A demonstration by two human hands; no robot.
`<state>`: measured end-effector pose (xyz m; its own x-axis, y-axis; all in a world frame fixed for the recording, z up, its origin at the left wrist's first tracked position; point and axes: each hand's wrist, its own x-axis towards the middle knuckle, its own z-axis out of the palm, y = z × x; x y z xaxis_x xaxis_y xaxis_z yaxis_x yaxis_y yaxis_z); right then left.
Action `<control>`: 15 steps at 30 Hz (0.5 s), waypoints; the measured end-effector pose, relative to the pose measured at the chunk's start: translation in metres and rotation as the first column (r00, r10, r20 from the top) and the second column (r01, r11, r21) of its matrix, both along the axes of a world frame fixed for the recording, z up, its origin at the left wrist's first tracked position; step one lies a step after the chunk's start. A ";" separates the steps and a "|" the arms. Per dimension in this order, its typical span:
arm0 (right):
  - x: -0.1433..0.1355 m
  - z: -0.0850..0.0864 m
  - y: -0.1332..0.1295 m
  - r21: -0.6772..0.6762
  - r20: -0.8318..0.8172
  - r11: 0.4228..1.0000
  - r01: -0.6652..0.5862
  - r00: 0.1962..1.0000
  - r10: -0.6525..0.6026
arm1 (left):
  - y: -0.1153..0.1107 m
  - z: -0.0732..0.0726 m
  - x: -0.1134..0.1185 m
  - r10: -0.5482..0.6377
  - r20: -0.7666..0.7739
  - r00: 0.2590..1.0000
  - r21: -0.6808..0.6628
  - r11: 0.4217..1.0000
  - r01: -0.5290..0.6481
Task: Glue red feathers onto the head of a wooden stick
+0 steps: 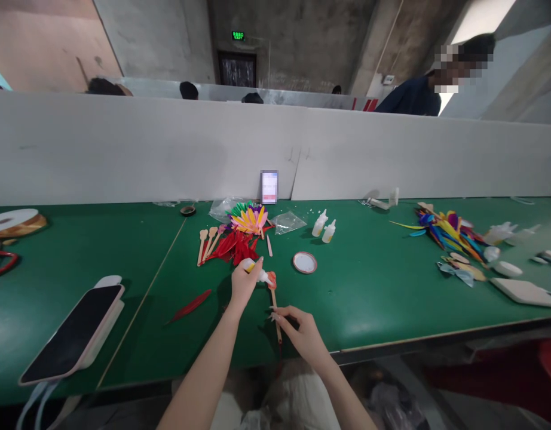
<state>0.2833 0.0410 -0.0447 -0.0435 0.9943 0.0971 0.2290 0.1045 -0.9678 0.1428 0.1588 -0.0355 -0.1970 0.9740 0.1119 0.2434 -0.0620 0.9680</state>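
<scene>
My left hand [243,285] is closed around a small white glue bottle [263,276] with a yellow label. The bottle's nozzle is tipped down at the red-orange head of a wooden stick [274,298]; I cannot tell whether glue is coming out. Lower down, my right hand [302,331] pinches the stick's handle between thumb and fingers. A single red feather [192,306] lies to the left of my left arm. Beyond my hands are a pile of red feathers [239,246], a fan of coloured feathers [248,218] and several plain wooden sticks [201,248].
Two glue bottles [319,224] stand behind a round white lid [305,263]. A lit phone [269,188] leans on the white partition [168,149]. At left lie a dark-screened device [76,331] and a ribbon roll [15,222]. More feathers [455,233] lie at right. A person [412,92] is beyond the partition.
</scene>
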 end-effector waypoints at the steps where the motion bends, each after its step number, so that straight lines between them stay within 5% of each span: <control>1: 0.000 0.000 0.000 0.000 -0.004 1.000 -0.001 1.000 0.001 | 0.000 0.000 0.000 0.009 0.026 1.000 -0.003 1.000 -0.009; 9: 0.000 0.001 0.000 0.004 -0.006 1.000 -0.005 1.000 0.005 | -0.003 0.003 0.004 -0.077 0.009 0.997 0.020 0.997 0.077; 15: 0.000 0.001 -0.001 0.003 -0.005 1.000 0.003 1.000 -0.003 | -0.003 0.006 0.003 -0.020 0.046 0.999 0.057 0.998 0.017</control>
<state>0.2829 0.0400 -0.0434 -0.0398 0.9941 0.1006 0.2245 0.1069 -0.9686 0.1456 0.1555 -0.0295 -0.1852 0.9700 0.1577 0.1969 -0.1206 0.9730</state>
